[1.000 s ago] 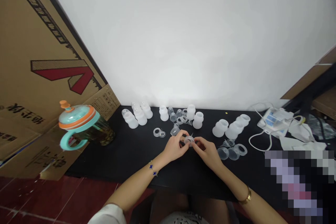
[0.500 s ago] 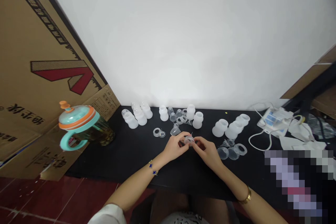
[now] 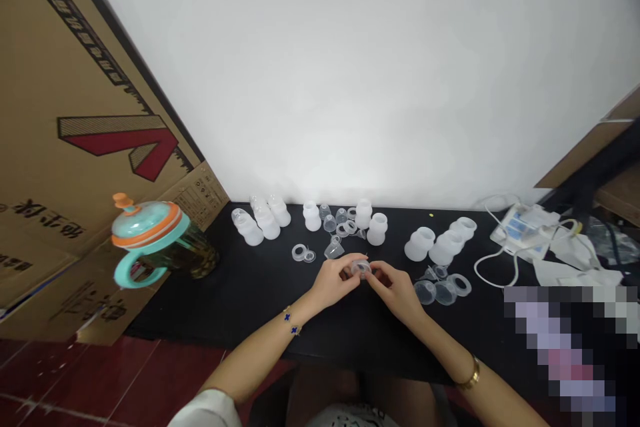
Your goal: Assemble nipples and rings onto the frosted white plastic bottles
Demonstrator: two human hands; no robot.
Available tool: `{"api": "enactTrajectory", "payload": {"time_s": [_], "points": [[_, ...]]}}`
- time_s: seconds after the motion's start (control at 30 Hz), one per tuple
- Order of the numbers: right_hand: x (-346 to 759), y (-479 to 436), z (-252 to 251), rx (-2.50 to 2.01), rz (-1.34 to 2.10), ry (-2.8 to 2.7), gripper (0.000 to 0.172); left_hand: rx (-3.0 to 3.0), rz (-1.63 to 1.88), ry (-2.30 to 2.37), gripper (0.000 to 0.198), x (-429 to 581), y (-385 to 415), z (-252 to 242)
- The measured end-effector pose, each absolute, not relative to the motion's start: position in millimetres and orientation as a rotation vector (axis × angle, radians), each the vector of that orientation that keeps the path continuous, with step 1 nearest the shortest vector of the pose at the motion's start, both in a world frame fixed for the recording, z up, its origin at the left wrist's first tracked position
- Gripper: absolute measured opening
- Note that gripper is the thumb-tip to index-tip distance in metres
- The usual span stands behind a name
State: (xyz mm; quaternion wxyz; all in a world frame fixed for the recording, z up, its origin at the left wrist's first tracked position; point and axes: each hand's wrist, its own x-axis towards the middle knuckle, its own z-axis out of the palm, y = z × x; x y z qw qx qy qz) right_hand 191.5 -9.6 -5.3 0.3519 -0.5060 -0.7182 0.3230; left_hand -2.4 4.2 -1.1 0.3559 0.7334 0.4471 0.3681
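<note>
My left hand [image 3: 333, 281] and my right hand [image 3: 399, 291] meet over the front middle of a black table. Between their fingertips is a translucent baby bottle collar ring [image 3: 361, 268], with the left fingers curled round one side and the right thumb and finger pinching the other. A thin pointed bit shows just above it; I cannot make out what it belongs to. Just beyond the left hand lies a clear bottle cap [image 3: 334, 250]. Left of that are a loose ring [image 3: 299, 252] and a small disc [image 3: 309, 256].
Capped bottles [image 3: 267, 221] stand at the back left. Open white bottles [image 3: 377, 229] stand behind my hands, with others [image 3: 419, 244] to the right. Clear caps [image 3: 445, 292] and a ring [image 3: 459, 285] lie front right. A jug [image 3: 165, 240], a carton [image 3: 30, 113] and white cables [image 3: 516, 267] flank them.
The collar ring has tilted slightly between my fingertips, and the thin pointed bit above it shows less. Both hands stay in nearly the same place.
</note>
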Motion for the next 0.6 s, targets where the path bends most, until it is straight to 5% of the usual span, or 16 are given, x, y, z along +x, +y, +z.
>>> {"api": "enactTrajectory", "payload": {"time_s": [0.6], "points": [[190.7, -7.9, -6.4, -1.288, 0.834, -1.874, 0.026, 1.959, 0.902, 1.234, 0.033, 0.6, 0.9, 3.7]]}}
